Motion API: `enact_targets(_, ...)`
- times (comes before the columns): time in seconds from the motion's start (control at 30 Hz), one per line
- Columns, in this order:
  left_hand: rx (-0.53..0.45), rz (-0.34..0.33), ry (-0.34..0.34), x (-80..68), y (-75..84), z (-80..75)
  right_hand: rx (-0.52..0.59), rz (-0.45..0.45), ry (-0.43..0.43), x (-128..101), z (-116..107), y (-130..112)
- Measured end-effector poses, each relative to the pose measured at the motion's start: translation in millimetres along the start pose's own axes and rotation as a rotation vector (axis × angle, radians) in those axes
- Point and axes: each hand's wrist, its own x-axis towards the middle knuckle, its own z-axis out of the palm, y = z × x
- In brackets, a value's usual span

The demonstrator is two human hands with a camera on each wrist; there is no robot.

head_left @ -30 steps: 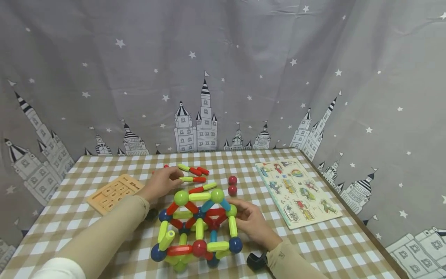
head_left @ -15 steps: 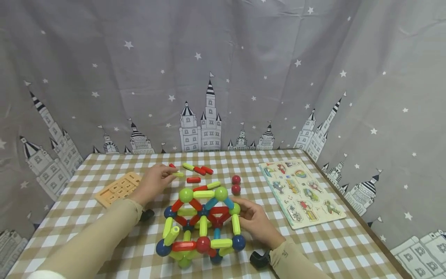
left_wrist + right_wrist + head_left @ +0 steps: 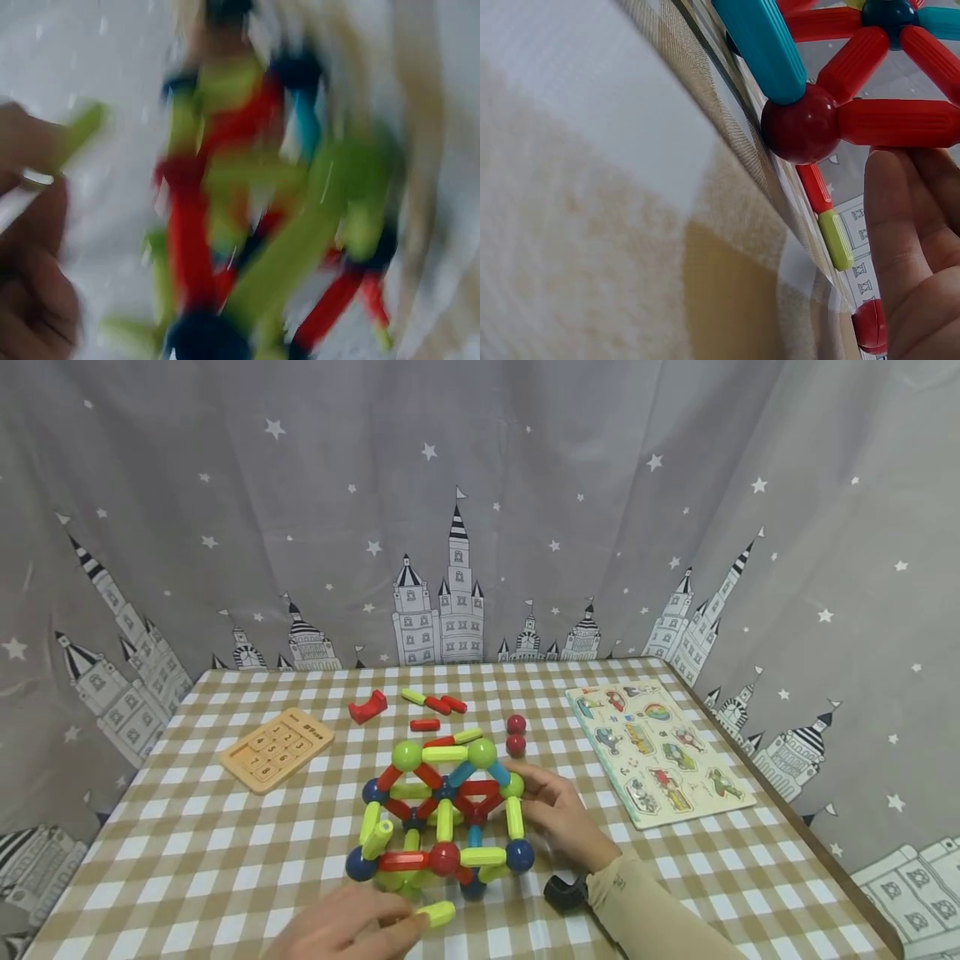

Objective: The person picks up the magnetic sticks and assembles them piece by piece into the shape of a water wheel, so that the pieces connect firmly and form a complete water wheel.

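A frame of magnetic rods and balls (image 3: 444, 859) stands at the front middle of the table, built in yellow-green, red, blue and teal. Below its front left corner my left hand (image 3: 345, 927) pinches a loose yellow-green magnetic rod (image 3: 438, 913) between thumb and fingers. The same rod (image 3: 82, 131) is blurred in the left wrist view, apart from the frame. My right hand (image 3: 562, 818) holds the frame's right side, fingers behind the green ball (image 3: 512, 785) and thumb in front. In the right wrist view its fingertips meet a red rod (image 3: 900, 122) of the frame.
Behind the frame lie several loose rods (image 3: 425, 725), two red balls (image 3: 516, 724) and a red curved block (image 3: 367, 707). A wooden number puzzle (image 3: 277, 750) lies left, a picture puzzle board (image 3: 660, 752) right. A black curved object (image 3: 564, 893) is by the right wrist.
My left hand has taken a yellow-green rod from beside a red one at the back and brought it to the front, uncovering the red curved block. My right hand stays at the frame.
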Motion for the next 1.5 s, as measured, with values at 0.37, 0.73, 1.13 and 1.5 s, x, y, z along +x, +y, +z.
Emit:
enact_targets(0.37, 0.314, -0.113, -0.374, -3.8, -4.9, 43.5, 0.053, 0.022, -0.02, 2, 1, -2)
enact_targets(0.73, 0.52, -0.078, -0.468, 8.4, -2.6, 60.9, 0.069, 0.068, 0.003, 2, 0, -8)
enact_targets(1.13, 0.488, -0.232, -0.588, 9.6, 7.1, 58.3, -0.036, -0.015, -0.073, 2, 1, -7)
enact_targets(1.5, 0.59, -0.172, -0.494, 12.2, 4.8, 69.7, -0.09, 0.003, -0.061, 1, 0, -3)
